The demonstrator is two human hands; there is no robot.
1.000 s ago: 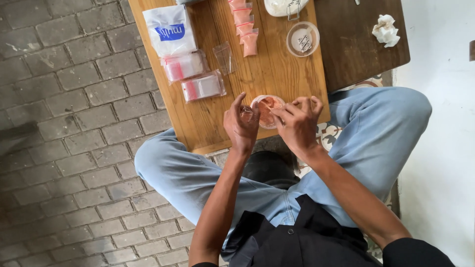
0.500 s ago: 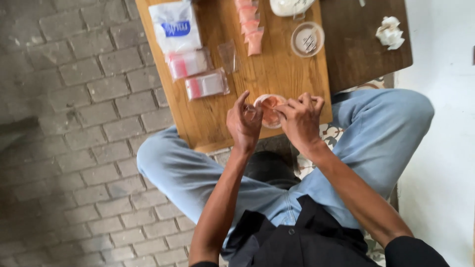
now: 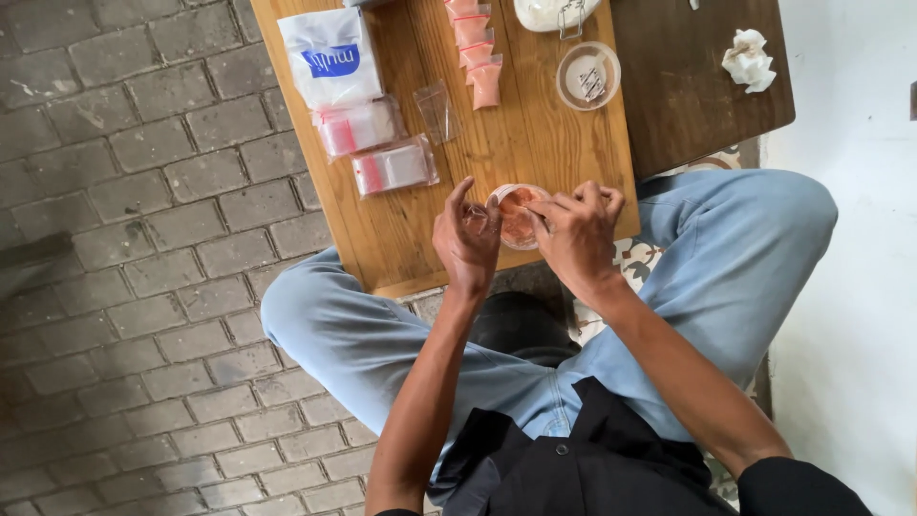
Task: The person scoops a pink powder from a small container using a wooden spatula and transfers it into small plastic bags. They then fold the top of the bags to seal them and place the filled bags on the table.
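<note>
My left hand [image 3: 465, 239] and my right hand [image 3: 576, 237] meet over a small clear cup [image 3: 517, 218] of orange-pink stuff near the front edge of the low wooden table [image 3: 401, 244]. A small clear bag [image 3: 479, 220] is pinched in my left fingers right beside the cup. The fingers of my right hand are bunched at the cup's rim, index tip over the contents. Whatever they pinch is hidden.
Farther back lie a white pouch with a blue label [image 3: 331, 55], two stacks of red-striped zip bags [image 3: 361, 126] [image 3: 394, 167], a loose clear bag [image 3: 437, 110], filled orange sachets [image 3: 473, 48], a round clear tub [image 3: 587, 76] and crumpled tissue [image 3: 747, 57]. My knees flank the table; brick floor on the left.
Both hands stay at the cup with only small finger movements. The view has shifted slightly.
</note>
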